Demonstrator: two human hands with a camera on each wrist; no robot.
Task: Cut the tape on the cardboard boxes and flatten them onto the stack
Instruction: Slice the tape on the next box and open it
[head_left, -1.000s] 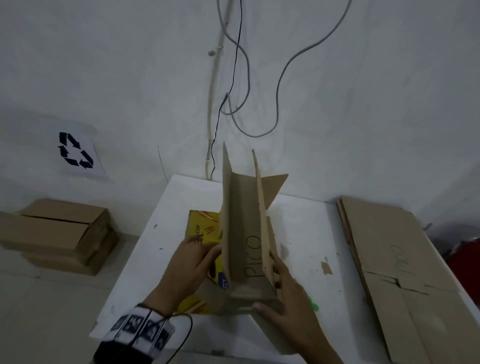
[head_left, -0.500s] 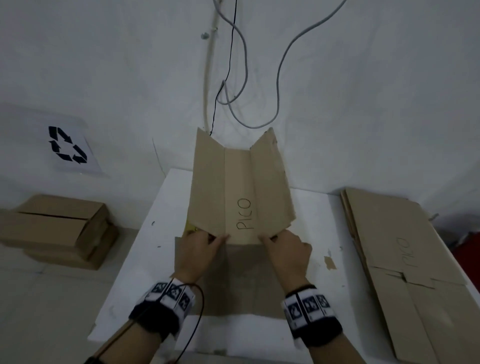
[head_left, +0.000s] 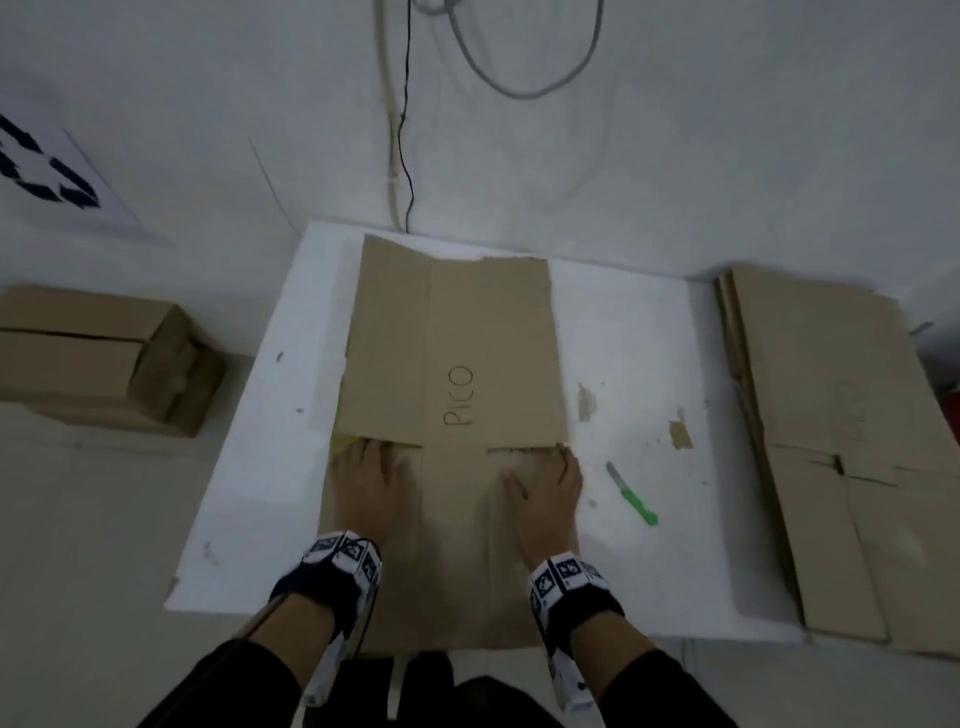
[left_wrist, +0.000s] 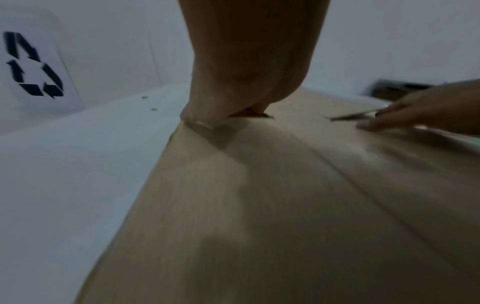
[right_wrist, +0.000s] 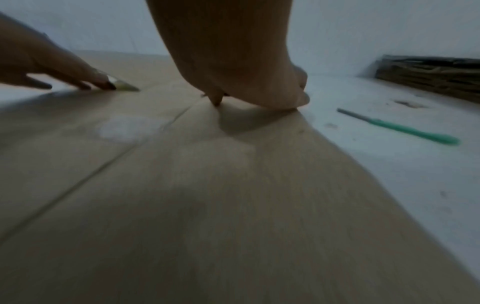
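— What does the box look like under your hands?

— The cardboard box (head_left: 452, 364) lies opened out flat in the middle of the frame on the white table (head_left: 639, 364), matte brown, creased lengthwise into three panels, with "PICO" handwritten on the middle one. My left hand (head_left: 363, 483) and my right hand (head_left: 545, 483) both press on it, fingers fairly straight, at the slits between the flaps.

— And around it?

— A green-handled knife (head_left: 631, 493) lies on the table just right of my right hand. The stack (head_left: 831, 441) of flattened cardboard is at the right edge, partly cut off. Folded boxes (head_left: 104, 358) sit at the left.

— Anything unclear?

— Something yellow (head_left: 343, 441) peeks out by my left fingertips; I cannot tell what. The wrist views are blurred.
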